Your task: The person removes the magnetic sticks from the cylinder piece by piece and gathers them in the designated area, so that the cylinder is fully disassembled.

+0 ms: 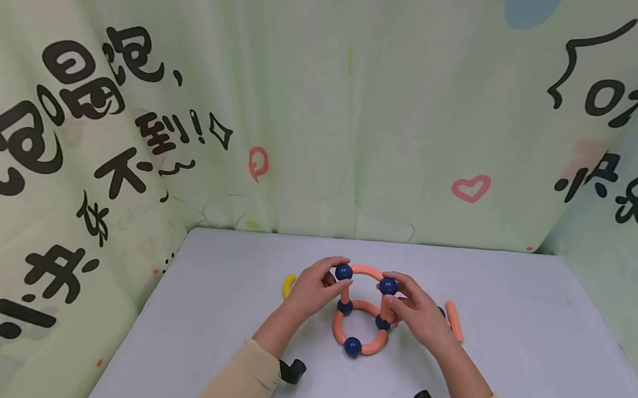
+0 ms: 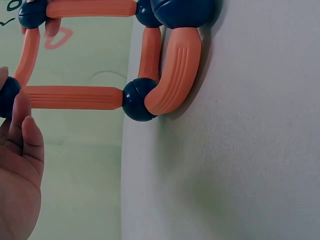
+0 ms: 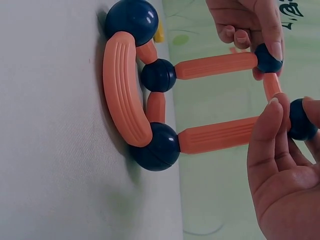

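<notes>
A building-toy frame of orange rods and blue balls stands on the white table. Its base is a ring of curved orange rods (image 1: 337, 326) joined by blue balls, the nearest ball (image 1: 353, 347) facing me. Two straight orange rods (image 2: 75, 97) rise from the ring's rear balls. My left hand (image 1: 313, 288) pinches the upper left blue ball (image 1: 343, 272) between thumb and fingers. With the right hand (image 1: 415, 309) I pinch the upper right blue ball (image 1: 388, 286). A curved orange rod (image 1: 366, 270) spans these two upper balls.
Left of the frame lies a yellow curved rod (image 1: 289, 285), partly behind the left hand. An orange rod (image 1: 454, 321) lies beyond the right wrist, beside a mostly hidden blue ball (image 1: 443, 311). Printed pale green curtains (image 1: 303, 127) enclose the white table (image 1: 198, 315) at the back and sides.
</notes>
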